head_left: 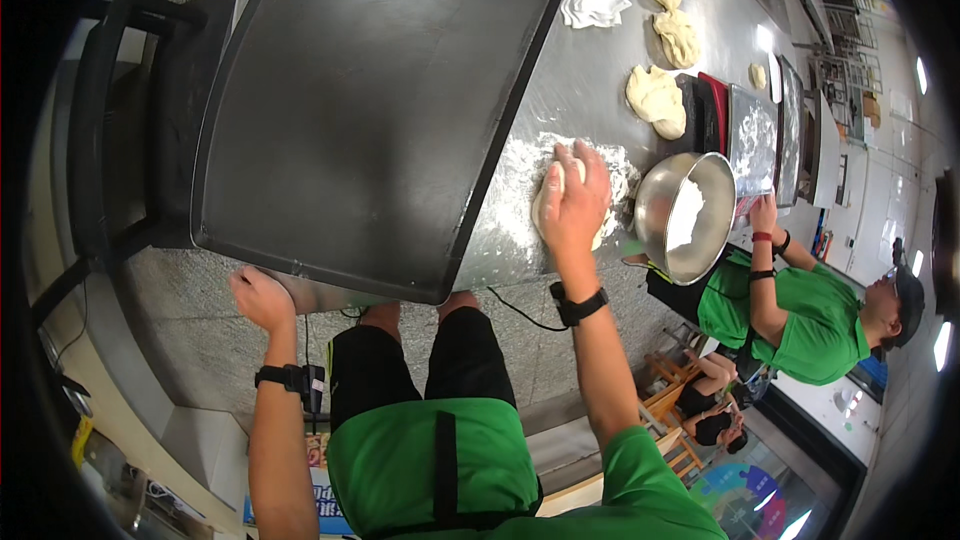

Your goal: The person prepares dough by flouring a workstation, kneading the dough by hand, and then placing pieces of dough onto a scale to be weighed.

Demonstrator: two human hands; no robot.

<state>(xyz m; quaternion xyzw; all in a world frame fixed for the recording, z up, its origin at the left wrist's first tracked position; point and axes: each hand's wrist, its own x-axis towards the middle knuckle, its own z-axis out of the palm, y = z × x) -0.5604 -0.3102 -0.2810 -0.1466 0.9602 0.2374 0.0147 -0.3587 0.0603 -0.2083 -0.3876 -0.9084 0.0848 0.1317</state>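
Note:
My right hand [577,205] presses down over a piece of dough [541,212] on the floured steel table [580,65], its fingers bent around the top. Dough shows on both sides of the palm. White flour [515,180] is spread around it. My left hand [264,298] is closed in a loose fist just off the near left corner of a large black baking tray [380,90]; nothing shows in it. Right of my right hand, a steel bowl [655,202] holds white flour [687,212] and tilts toward the table's edge.
Farther back lie several lumps of dough [655,100] and a crumpled white cloth [592,6]. Dark and red boxy items [712,105] stand beyond the bowl. A co-worker [800,320] in green works at the right. A black rack [100,140] stands at the left.

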